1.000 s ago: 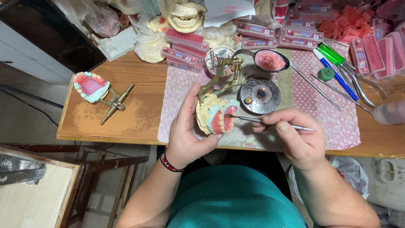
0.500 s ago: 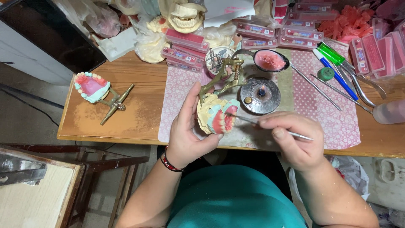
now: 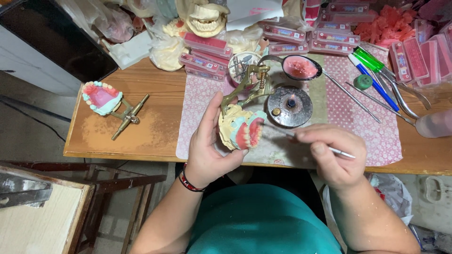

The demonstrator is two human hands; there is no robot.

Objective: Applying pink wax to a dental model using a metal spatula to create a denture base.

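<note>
Wooden bench (image 3: 155, 127): beside one burner (image 3: 288, 106), left hand (image 3: 209, 150) clasps one denture model (image 3: 240, 130); right hand (image 3: 332, 153) pinches one thin tool (image 3: 341, 152)

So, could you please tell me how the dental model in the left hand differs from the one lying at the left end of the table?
The held dental model is gripped in the left hand, raised off the table and turned on its side; the lying dental model rests untouched on the bare wooden table, its pink wax facing up. The held one shows bulky cream plaster; the lying one shows mostly pink with a pale blue rim. Both sit on brass-coloured metal frames and carry pink wax.
</note>
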